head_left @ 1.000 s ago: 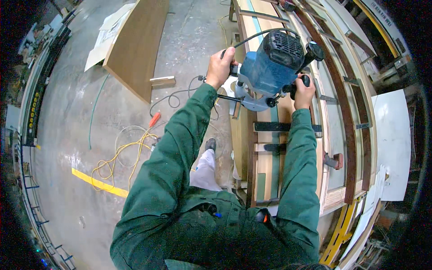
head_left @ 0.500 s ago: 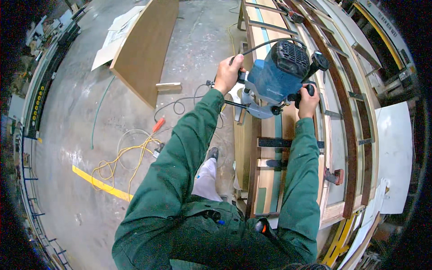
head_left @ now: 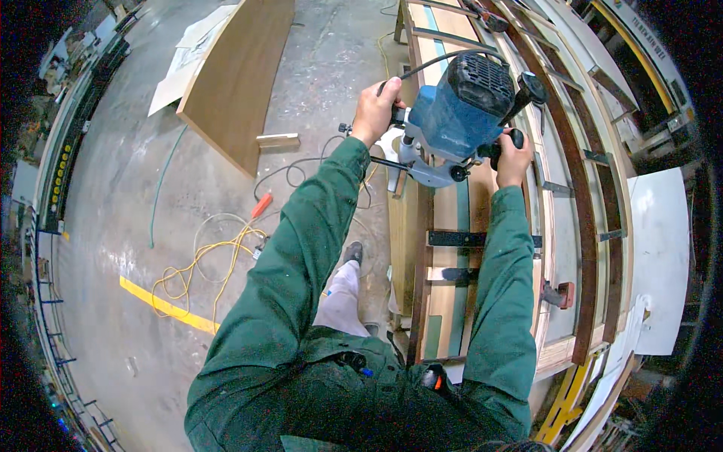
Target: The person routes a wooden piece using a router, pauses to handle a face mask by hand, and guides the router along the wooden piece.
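Observation:
A blue plunge router [head_left: 456, 113] with a black vented top stands over a long wooden frame [head_left: 446, 202]. My left hand [head_left: 378, 111] is closed round its left handle. My right hand [head_left: 515, 157] grips the black knob on its right side. A black power cord [head_left: 452, 57] runs from my left hand across to the top of the router. Metal guide rods stick out from the base on the left, below my left wrist. The router's bit and the surface under its base are hidden.
Dark crossbars [head_left: 457, 239] span the frame, and a red-ended clamp [head_left: 559, 295] sits at its right. A large wooden panel [head_left: 235, 83] stands on the floor at left. Yellow extension cord [head_left: 188, 275] lies coiled near an orange connector [head_left: 261, 205]. White sheets [head_left: 657, 264] lean at far right.
The router and both my hands have moved a little farther away along the frame. My grip on both handles stays the same. The view has shifted slightly.

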A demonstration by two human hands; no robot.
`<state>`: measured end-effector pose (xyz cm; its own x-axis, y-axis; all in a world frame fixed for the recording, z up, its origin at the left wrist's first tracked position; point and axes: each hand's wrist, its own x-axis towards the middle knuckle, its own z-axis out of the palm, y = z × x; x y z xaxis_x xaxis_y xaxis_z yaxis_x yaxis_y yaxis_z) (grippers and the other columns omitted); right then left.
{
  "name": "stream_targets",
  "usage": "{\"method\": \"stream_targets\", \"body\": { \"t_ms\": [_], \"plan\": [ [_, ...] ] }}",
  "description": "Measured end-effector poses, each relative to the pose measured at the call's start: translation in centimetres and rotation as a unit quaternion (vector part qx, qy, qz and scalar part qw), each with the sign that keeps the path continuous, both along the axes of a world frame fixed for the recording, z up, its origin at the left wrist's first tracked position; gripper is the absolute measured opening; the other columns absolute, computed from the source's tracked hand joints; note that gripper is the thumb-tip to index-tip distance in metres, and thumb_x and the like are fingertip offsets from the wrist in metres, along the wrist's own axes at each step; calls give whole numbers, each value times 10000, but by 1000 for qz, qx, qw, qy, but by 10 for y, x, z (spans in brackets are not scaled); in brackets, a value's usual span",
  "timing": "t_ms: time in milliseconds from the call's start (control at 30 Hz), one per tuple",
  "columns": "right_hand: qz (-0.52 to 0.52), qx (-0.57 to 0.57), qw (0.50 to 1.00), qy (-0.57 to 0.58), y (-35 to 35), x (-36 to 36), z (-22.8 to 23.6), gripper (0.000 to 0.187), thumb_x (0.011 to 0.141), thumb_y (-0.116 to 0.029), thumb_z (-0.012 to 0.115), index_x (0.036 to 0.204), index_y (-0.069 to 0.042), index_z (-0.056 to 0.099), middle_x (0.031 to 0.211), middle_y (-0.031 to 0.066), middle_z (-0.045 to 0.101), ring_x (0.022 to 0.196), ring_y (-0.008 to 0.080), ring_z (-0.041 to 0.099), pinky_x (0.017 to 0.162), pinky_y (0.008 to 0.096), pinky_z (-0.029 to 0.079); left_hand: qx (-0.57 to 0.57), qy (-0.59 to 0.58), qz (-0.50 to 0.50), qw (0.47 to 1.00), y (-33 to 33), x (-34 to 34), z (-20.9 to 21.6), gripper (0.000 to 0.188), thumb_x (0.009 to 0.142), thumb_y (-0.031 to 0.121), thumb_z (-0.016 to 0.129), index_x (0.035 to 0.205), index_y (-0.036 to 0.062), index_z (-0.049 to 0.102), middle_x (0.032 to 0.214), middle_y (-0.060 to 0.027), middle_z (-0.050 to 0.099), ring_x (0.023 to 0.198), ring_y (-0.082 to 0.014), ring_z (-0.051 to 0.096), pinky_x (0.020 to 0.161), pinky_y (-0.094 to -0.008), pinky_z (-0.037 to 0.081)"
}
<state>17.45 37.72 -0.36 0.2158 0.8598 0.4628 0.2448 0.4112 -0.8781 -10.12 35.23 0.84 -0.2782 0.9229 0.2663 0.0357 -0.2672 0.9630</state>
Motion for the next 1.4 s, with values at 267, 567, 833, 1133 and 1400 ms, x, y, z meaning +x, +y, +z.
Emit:
{"method": "stream_targets", "body": {
  "t_ms": [267,567,833,1133,1400],
  "plan": [
    [19,-14,999,27,0,-2,2,63,749,-80,609,765,-28,578,681,23,588,614,98,543,588,245,446,7,20,16,1000,2,-2,-3,457,910,389,494,687,-7,540,620,-66,545,597,-154,585,568,-302,445],
    [72,-21,997,32,20,12,-3,72,735,-89,610,750,-24,584,660,17,569,588,91,520,564,249,438,19,-15,37,999,0,10,-11,455,908,374,500,692,-22,565,630,-70,570,595,-157,582,566,-299,449],
    [85,-13,996,-21,34,25,-7,82,747,-97,615,744,-22,582,642,8,561,583,80,517,552,252,439,9,8,60,998,-10,23,-8,467,915,401,463,697,2,566,674,-86,590,631,-169,592,608,-304,462],
    [94,-41,995,2,35,27,1,78,756,-90,617,763,-20,583,674,11,555,612,90,518,576,255,443,28,-3,93,995,-11,32,-7,447,918,342,497,655,-11,575,585,-78,567,559,-151,568,547,-312,445],
    [95,-50,994,-4,38,30,4,76,750,-97,618,756,-28,586,684,12,557,620,99,516,596,251,437,18,-2,105,994,-10,35,-11,442,918,344,503,653,-2,574,589,-67,569,560,-142,555,548,-311,439]
  ]
}}
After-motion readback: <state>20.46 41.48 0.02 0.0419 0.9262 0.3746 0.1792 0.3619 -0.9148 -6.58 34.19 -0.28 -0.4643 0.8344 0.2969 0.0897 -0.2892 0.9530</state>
